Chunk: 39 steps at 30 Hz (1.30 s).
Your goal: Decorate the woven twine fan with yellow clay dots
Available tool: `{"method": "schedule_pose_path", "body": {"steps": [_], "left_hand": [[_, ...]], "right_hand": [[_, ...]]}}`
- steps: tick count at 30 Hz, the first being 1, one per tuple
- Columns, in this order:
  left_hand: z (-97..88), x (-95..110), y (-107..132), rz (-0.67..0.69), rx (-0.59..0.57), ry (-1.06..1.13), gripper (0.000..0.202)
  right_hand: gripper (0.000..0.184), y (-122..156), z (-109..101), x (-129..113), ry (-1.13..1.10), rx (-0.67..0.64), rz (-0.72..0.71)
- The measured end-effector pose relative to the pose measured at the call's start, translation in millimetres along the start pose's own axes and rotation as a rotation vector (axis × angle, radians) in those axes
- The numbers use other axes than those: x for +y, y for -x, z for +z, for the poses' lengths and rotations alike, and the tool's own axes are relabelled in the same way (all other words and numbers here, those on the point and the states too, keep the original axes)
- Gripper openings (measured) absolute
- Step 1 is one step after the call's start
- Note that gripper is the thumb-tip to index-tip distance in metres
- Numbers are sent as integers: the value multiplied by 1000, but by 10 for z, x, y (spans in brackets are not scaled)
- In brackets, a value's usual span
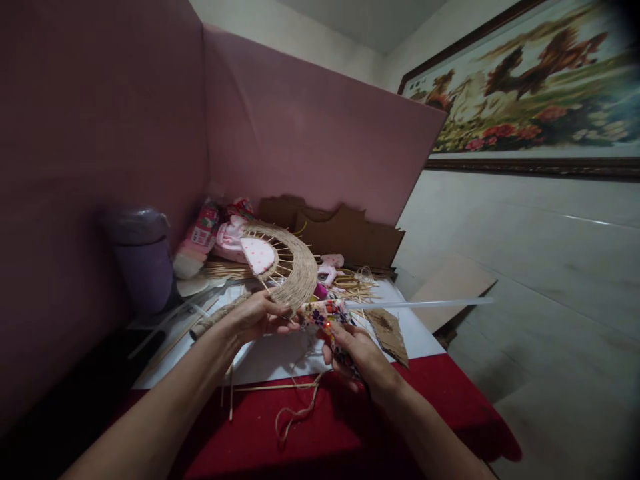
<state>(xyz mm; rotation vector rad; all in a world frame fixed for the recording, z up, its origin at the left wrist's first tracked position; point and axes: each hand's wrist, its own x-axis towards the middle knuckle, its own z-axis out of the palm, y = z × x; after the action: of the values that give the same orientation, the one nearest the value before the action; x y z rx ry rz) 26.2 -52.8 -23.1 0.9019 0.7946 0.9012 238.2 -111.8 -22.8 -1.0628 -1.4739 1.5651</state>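
Observation:
My left hand (263, 315) is closed on the lower end of a half-round craft piece (299, 270). Twine winds around its thin wooden sticks in a wide band, and a white half-disc with pink dots (259, 255) forms its centre. In my right hand (357, 353) is a flower-patterned glue gun (320, 313) with a small red light lit. A long clear glue stick (425, 304) juts out of its back to the right. The gun's front end is close to my left fingers and the twine band; whether it touches them I cannot tell.
A purple bin (143, 260) stands at left beside a pink package (203, 233). Cardboard sheets (345, 233) lean at the back; a cardboard scrap (389, 337) lies at right. Loose twine (300, 410) trails over the red cloth (400, 427). A cardboard tube (200, 329) is near my left wrist.

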Motion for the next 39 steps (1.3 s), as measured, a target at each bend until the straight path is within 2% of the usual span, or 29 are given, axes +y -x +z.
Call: {"method": "schedule_pose_path", "body": {"steps": [7, 20, 26, 32, 39], "left_hand": [[-3, 9, -5, -19, 17, -15, 27], [-13, -5, -11, 1, 11, -19, 40], [-19, -12, -14, 7, -5, 0, 43], [-13, -14, -20, 4, 17, 30, 37], [4, -2, -13, -8, 29, 40, 42]], "right_hand": [[52, 18, -16, -62, 49, -17, 25], [49, 52, 19, -107, 61, -60, 23], [49, 56, 16, -91, 47, -56, 18], [51, 73, 2, -67, 27, -12, 15], [51, 55, 7, -51, -14, 14, 19]]}}
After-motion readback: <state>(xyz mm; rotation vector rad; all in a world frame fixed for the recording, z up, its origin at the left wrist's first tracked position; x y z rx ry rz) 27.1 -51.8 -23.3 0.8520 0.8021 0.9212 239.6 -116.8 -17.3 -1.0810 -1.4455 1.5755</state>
